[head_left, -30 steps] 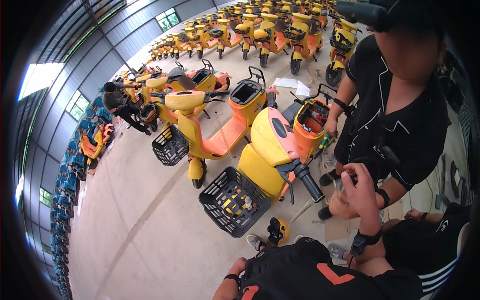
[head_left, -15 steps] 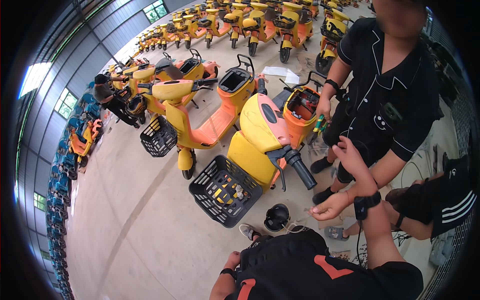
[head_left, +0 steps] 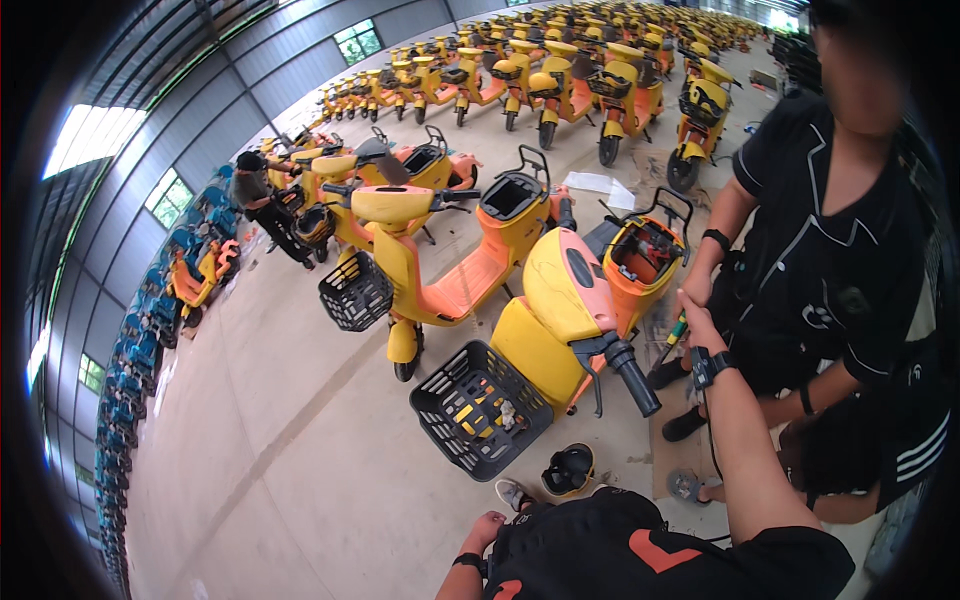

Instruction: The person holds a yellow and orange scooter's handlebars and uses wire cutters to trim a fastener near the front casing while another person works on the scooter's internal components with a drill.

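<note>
Concrete floor (head_left: pixel 250 430) backed the right hand (head_left: pixel 699 320) beside a green-handled tool (head_left: pixel 673 337), likely light, stiff, best gripped by its handle (head_left: pixel 680 326); whether its fingers or the left hand's (head_left: pixel 487 529) were closed was unclear.

Even daylight lights the pale floor (head_left: pixel 230 450), a patch (head_left: pixel 93 140) high on the left glares white, the grey wall (head_left: pixel 283 82) bends fisheye-fashion, and the corners sink into black.
</note>
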